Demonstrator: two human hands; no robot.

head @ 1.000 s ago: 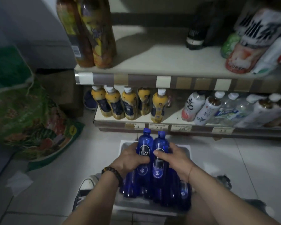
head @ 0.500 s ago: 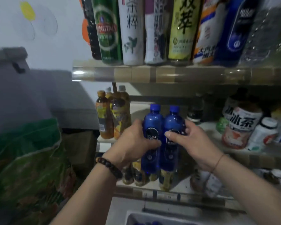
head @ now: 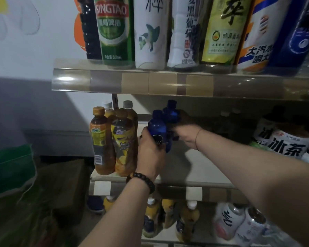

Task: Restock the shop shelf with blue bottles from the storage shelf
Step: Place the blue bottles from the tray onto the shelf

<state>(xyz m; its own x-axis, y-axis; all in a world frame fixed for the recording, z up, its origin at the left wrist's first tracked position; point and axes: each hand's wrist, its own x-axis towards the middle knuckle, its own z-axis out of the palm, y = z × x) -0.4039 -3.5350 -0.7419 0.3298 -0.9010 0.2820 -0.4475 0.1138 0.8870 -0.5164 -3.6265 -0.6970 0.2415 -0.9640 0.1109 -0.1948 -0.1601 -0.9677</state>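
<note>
Two blue bottles are held over the middle shelf (head: 200,168). My left hand (head: 150,154) is closed around the lower body of the nearer blue bottle (head: 157,127), which tilts slightly. My right hand (head: 185,132) grips the farther blue bottle (head: 170,113), reaching deeper into the shelf; its fingers hide most of that bottle's body. Both bottles sit just right of the amber tea bottles (head: 112,139). Whether either bottle touches the shelf board is hidden by my hands.
Tall cans and bottles (head: 150,32) line the top shelf, its front rail (head: 168,82) just above my hands. White-labelled bottles (head: 289,141) stand at the right of the middle shelf. Yellow and white bottles fill the bottom shelf (head: 185,220). A green sack (head: 9,175) and cardboard boxes (head: 64,184) lie at left.
Both hands lifted the two blue bottles out of the floor crate, raised them to the middle shelf, and now push them inward, the right one deeper.
</note>
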